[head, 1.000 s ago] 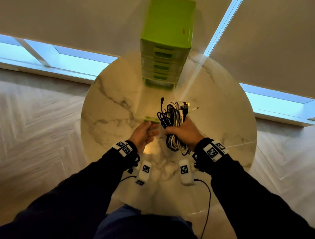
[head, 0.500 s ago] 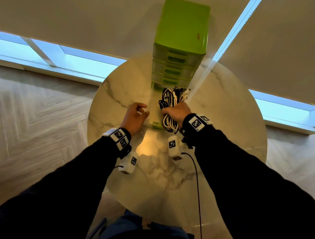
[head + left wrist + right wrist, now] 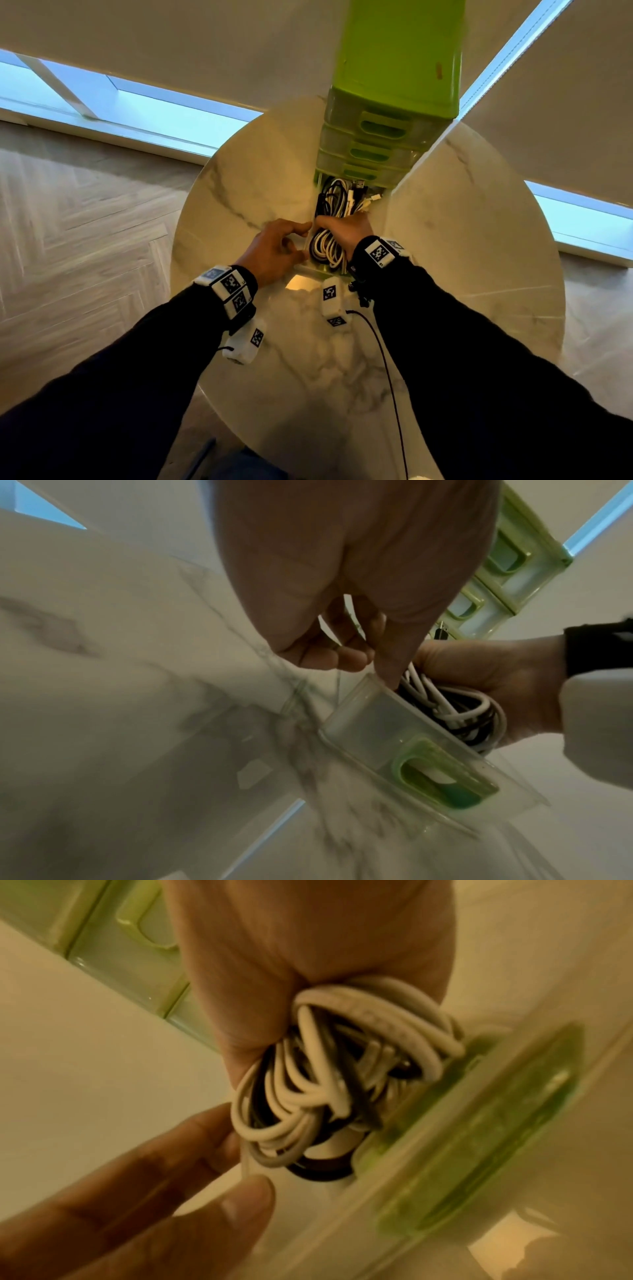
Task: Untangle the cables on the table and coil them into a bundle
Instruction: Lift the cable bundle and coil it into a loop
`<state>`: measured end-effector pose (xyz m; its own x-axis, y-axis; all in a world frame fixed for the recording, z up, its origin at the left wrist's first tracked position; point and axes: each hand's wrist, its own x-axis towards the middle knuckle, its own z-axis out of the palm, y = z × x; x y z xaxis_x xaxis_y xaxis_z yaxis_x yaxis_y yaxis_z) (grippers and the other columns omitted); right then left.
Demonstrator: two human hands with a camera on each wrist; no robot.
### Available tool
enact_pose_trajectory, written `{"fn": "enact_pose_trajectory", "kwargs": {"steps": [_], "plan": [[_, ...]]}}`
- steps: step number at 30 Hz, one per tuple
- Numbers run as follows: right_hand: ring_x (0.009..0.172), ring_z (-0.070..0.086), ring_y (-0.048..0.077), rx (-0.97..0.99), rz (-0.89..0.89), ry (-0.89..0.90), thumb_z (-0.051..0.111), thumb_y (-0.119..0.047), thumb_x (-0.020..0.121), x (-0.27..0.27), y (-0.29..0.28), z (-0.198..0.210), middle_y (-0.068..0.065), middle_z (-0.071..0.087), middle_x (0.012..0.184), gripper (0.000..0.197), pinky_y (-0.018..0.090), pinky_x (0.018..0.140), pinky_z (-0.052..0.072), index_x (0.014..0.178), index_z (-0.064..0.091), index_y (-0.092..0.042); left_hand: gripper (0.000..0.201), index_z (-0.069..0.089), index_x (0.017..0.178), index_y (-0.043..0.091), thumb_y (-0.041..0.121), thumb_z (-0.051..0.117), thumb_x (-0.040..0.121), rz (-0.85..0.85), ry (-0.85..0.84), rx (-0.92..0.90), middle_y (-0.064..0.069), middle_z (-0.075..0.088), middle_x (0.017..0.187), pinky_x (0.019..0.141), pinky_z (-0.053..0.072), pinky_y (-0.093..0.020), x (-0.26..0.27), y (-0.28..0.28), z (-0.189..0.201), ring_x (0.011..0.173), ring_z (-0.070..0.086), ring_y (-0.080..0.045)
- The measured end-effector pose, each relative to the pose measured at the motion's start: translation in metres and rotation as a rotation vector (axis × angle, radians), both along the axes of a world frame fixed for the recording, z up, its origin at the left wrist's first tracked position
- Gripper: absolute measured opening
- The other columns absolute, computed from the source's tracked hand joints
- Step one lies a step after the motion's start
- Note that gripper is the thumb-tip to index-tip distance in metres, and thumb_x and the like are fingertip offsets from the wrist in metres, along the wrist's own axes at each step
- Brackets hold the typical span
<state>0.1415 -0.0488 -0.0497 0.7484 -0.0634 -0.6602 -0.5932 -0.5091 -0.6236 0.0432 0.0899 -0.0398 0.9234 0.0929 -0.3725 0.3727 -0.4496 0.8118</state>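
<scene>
A coiled bundle of white and black cables [image 3: 327, 245] lies in the pulled-out bottom drawer [image 3: 317, 270] of a green drawer unit [image 3: 397, 68]. My right hand [image 3: 342, 228] grips the bundle's middle from above, inside the drawer. Plug ends [image 3: 359, 192] stick out at the drawer's far end. My left hand [image 3: 294, 240] holds the drawer's left wall, thumb and fingers curled at it. The left wrist view shows the drawer's clear front [image 3: 394, 737] with the cable bundle [image 3: 448, 704] behind it. In the right wrist view the cable loops [image 3: 325, 1083] hang below my fist [image 3: 308, 947].
The drawer unit stands at the far edge of a round marble table [image 3: 462, 240]. Its upper drawers [image 3: 376, 137] are closed. A thin black wire [image 3: 387, 370] from my wrist gear hangs over the near part of the table. Wooden floor surrounds the table.
Both hands moved forward to the drawer unit. The right hand carried the bundle from above the table into the open drawer. The left hand shifted to the drawer's left wall.
</scene>
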Motion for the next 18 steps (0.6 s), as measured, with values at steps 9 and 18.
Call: {"fn": "enact_pose_trajectory", "kwargs": {"steps": [9, 18], "plan": [[0.092, 0.067, 0.019, -0.145, 0.164, -0.055, 0.080, -0.062, 0.057, -0.001, -0.008, 0.011, -0.001, 0.070, 0.103, 0.071, 0.032, 0.084, 0.056, 0.112, 0.067, -0.018, 0.021, 0.073, 0.104, 0.031, 0.034, 0.078, 0.084, 0.092, -0.097, -0.092, 0.010, 0.073, 0.101, 0.093, 0.055, -0.032, 0.053, 0.010, 0.019, 0.094, 0.069, -0.006], [0.121, 0.055, 0.034, -0.199, 0.404, -0.143, 0.068, -0.051, 0.086, 0.000, -0.024, -0.001, 0.016, 0.053, 0.135, 0.072, 0.024, 0.082, 0.037, 0.139, 0.045, -0.008, 0.045, 0.066, 0.086, 0.014, 0.040, 0.094, 0.061, 0.025, -0.026, 0.100, 0.004, 0.068, 0.077, 0.067, 0.051, -0.024, 0.109, -0.041, 0.015, 0.069, 0.061, -0.010]]}}
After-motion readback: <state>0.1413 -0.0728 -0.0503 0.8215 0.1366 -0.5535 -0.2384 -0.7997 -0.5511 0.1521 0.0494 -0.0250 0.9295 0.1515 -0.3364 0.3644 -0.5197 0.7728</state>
